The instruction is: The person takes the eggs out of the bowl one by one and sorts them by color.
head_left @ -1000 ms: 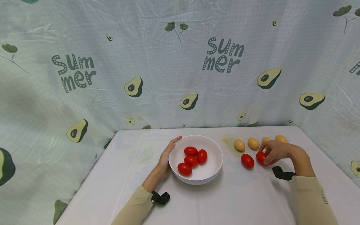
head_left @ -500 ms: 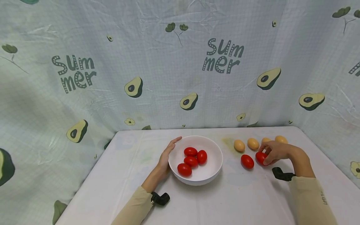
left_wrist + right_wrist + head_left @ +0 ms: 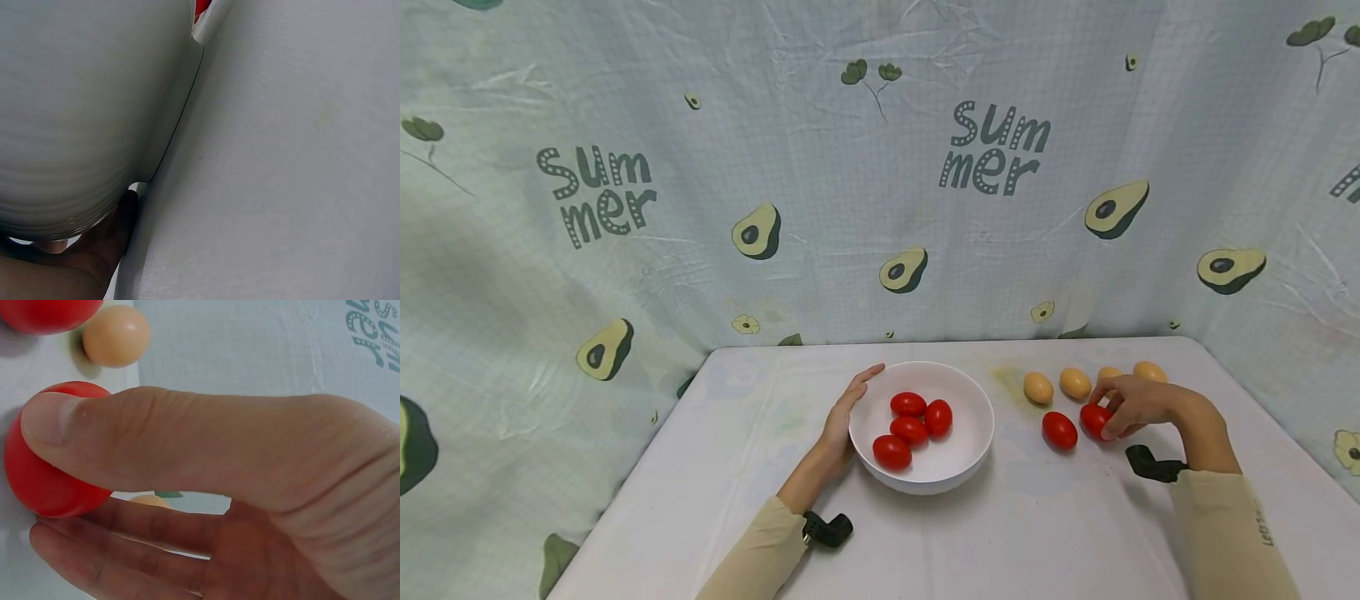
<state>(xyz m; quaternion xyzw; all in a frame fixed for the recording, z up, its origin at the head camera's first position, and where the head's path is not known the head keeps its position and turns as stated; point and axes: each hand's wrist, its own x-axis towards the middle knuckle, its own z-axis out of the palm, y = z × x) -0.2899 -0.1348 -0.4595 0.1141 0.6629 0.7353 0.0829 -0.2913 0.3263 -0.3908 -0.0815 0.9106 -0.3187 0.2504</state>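
Note:
My right hand [image 3: 1141, 403] pinches a red egg [image 3: 1093, 422] low over the table, thumb on the near side. In the right wrist view the thumb [image 3: 150, 434] lies across this smooth egg, with fingers beneath it. Another red egg [image 3: 1060, 431] lies just to the left. A white bowl [image 3: 958, 457] at the middle of the table holds several red eggs [image 3: 892, 452]. Against its left side rests my left hand [image 3: 840, 419], the visible fingers fairly straight. Much of that hand is hidden by the bowl in the left wrist view.
Behind the red eggs, several light brown eggs [image 3: 1038, 388] lie in a loose row, one partly covered by my right hand. The white table [image 3: 925, 542] ends at a cloth backdrop [image 3: 820, 167] printed with avocados. A black wrist camera [image 3: 827, 530] sits on each wrist.

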